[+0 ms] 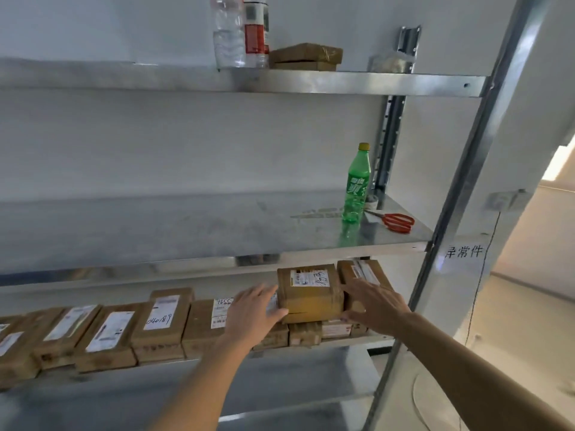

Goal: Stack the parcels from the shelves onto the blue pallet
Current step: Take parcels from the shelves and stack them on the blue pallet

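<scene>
Parcels on the lower shelf, one about to get pulled from the top of the pile.

Both hands are open and flanking the brown parcel (310,293): left hand (253,312) flat against its left side, right hand (375,309) spread just off its right side, neither grip closed yet, probably to squeeze it from both sides. It sits on flatter parcels (305,332) underneath. Another box (362,275) is right behind the right hand, so that side's tight. More parcels in a row (105,334) run off left of the left hand. Above: green bottle (357,185), red scissors (398,222). No blue pallet in view.
</scene>
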A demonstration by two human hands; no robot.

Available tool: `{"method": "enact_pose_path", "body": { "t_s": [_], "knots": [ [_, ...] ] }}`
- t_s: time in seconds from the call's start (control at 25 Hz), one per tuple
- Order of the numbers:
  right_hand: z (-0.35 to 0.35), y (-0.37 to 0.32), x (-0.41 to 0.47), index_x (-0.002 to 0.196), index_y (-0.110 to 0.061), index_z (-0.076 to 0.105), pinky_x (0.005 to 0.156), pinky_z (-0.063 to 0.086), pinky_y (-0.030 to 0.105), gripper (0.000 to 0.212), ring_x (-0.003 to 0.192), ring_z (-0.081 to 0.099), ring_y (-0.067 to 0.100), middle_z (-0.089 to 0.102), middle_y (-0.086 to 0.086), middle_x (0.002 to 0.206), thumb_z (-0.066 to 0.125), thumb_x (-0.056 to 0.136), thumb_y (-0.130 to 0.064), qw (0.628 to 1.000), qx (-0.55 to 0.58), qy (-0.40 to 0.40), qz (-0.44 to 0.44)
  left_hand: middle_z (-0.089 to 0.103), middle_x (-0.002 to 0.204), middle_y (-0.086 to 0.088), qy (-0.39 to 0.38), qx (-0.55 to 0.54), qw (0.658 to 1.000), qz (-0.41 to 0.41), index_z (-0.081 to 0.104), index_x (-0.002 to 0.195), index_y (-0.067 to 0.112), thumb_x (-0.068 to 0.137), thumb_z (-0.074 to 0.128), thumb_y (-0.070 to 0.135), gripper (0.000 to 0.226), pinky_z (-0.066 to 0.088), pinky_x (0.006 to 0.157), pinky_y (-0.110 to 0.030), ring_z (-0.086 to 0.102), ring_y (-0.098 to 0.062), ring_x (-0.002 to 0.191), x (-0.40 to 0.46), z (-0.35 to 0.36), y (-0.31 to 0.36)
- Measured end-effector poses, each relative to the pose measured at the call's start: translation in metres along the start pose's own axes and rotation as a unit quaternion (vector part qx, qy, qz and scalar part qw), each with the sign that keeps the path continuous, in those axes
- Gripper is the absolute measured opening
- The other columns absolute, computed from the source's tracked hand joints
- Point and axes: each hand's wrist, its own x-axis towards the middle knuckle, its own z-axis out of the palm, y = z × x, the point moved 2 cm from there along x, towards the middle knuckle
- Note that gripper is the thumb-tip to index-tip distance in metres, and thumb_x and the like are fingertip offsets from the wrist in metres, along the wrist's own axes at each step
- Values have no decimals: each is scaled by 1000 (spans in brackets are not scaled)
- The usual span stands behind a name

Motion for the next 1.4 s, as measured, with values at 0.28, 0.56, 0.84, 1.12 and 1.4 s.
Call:
{"method": "enact_pose_path", "body": {
  "t_s": [0.28,0.56,0.84,1.12,1.4],
  "knots": [
    [44,31,79,155,-43,29,108,45,42,71,137,48,20,37,-7,158,56,93,-64,999,0,-38,15,30,161,3,-31,-1,999,-7,30,154,32,91,39,73,76,35,115,-42,34,-20,145,70,56,-13],
    [78,53,134,153,-37,36,109,40,37,64,139,45,16,41,-9,156,56,96,-57,999,4,-37,-18,19,164,4,-85,-24,995,-45,18,155,41,87,32,80,81,45,108,-45,24,-23,149,115,111,-20],
    [105,70,175,147,-37,44,110,43,36,61,138,47,14,44,-13,153,62,92,-58,998,29,-24,-46,18,164,-5,-102,-61,989,-82,16,155,43,85,35,81,82,46,106,-47,39,-28,142,143,149,-17],
    [119,72,186,155,-35,37,118,33,37,71,147,36,16,34,-9,161,60,93,-62,999,11,14,-51,44,149,-3,-88,-209,970,-85,22,154,41,85,51,74,82,52,100,-34,59,-17,119,148,167,-19],
    [128,60,179,156,-34,34,121,30,38,75,148,33,17,31,-7,163,61,91,-62,998,30,24,-46,55,136,0,-70,-239,966,-73,24,154,39,76,45,85,93,55,95,-33,61,-14,110,140,169,-30]
  ]
}}
